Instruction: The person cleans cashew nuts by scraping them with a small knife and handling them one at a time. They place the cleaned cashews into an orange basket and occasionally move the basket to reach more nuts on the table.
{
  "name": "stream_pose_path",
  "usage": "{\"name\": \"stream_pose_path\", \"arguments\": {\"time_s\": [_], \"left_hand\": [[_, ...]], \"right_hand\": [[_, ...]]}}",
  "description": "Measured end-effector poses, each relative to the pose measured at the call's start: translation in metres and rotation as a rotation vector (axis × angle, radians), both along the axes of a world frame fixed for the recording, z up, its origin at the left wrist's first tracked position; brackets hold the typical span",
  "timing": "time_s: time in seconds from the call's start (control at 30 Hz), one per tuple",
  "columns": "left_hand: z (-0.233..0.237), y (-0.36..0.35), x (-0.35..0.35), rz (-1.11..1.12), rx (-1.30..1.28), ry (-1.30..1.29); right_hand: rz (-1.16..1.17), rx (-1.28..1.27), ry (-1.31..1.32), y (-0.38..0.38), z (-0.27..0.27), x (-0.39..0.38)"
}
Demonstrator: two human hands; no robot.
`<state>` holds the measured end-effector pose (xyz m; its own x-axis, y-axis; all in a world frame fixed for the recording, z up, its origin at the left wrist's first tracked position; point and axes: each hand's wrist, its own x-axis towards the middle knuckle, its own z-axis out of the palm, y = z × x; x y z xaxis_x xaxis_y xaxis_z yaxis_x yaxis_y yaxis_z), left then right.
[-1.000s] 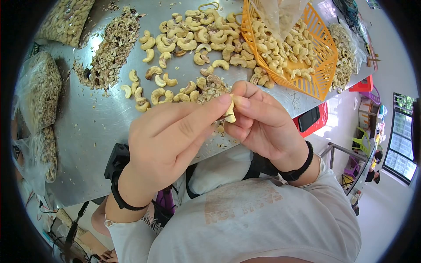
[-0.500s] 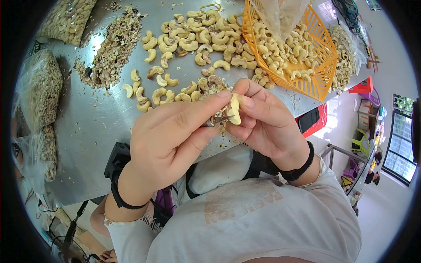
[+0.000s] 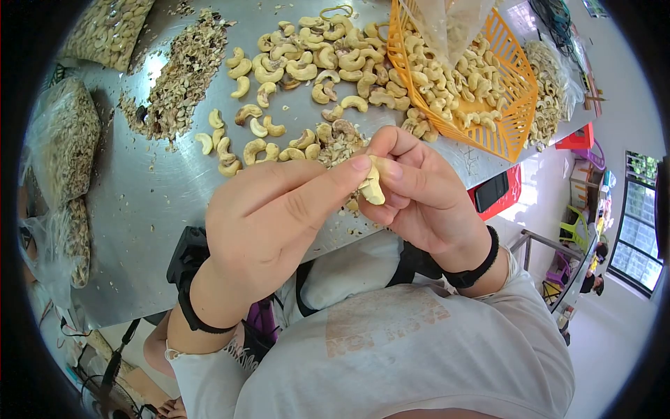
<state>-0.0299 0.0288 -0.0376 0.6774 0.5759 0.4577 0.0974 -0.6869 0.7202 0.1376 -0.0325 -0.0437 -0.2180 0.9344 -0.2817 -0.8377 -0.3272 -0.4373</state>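
Observation:
Both my hands are raised over the near edge of a steel table [image 3: 139, 230]. My right hand [image 3: 419, 199] pinches a pale cashew kernel [image 3: 371, 185] between thumb and fingers. My left hand [image 3: 272, 216] is closed, and its thumb tip presses on the same kernel from the left. A small metal blade seen in the left hand a moment ago is hidden behind the fingers. Both wrists wear black bands. Just beyond my fingers lies a small heap of peel scraps [image 3: 338, 143].
Several loose cashews [image 3: 314, 59] are spread on the table. An orange basket [image 3: 520, 119] of peeled kernels stands at the right, with a clear plastic bag [image 3: 447, 21] in it. A pile of brown husks [image 3: 178, 80] and filled plastic bags [image 3: 63, 140] lie at the left.
Half a second ago a small metal blade showed between my left fingers under the kernel; now my left thumb has closed over it and the kernel has turned slightly.

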Motion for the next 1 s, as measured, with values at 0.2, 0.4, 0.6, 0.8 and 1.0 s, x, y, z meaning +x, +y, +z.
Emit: {"name": "stream_pose_path", "arguments": {"time_s": [0.2, 0.4, 0.6, 0.8, 1.0], "left_hand": [[0.002, 0.0, 0.0, -0.019, -0.304, -0.053], [0.005, -0.001, 0.002, -0.05, -0.313, -0.04], [0.001, 0.002, 0.002, -0.063, -0.246, -0.025], [-0.005, 0.003, 0.001, -0.016, 0.01, 0.014], [0.002, 0.004, 0.002, -0.023, -0.21, -0.045]], "right_hand": [[0.015, 0.032, -0.04, 0.001, -0.001, 0.0], [0.011, 0.036, -0.016, 0.001, -0.001, 0.003], [-0.002, 0.04, -0.026, 0.001, -0.001, 0.003], [0.031, 0.077, -0.132, -0.001, -0.003, 0.003], [0.054, 0.115, -0.086, 0.001, 0.001, 0.004]]}}
